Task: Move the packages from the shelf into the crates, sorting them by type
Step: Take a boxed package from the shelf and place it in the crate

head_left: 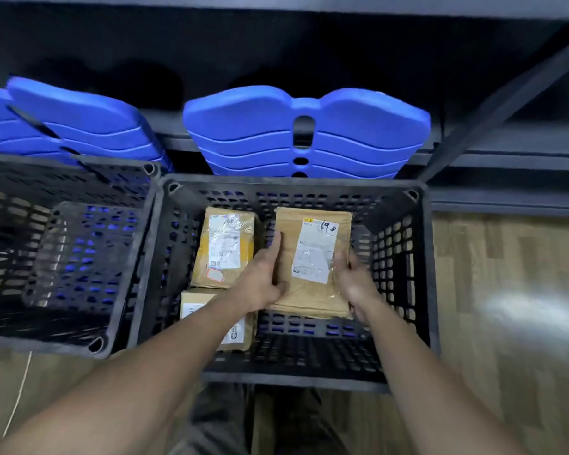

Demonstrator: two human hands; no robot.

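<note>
At frame centre, a brown package [312,257] hand-marked "69" is being held inside the central black crate [289,182], with the left grip [260,284] and the right grip [355,284] curled round its sides; the other label print is blurred.

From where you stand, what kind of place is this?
Probably a parcel storeroom or warehouse: labelled brown packages lie in a black perforated crate, by dark metal shelving that holds stacked blue plastic parts.

My single head view looks steeply down, close over the crate [296,378], with the shelf [506,159] just ahead.
</note>
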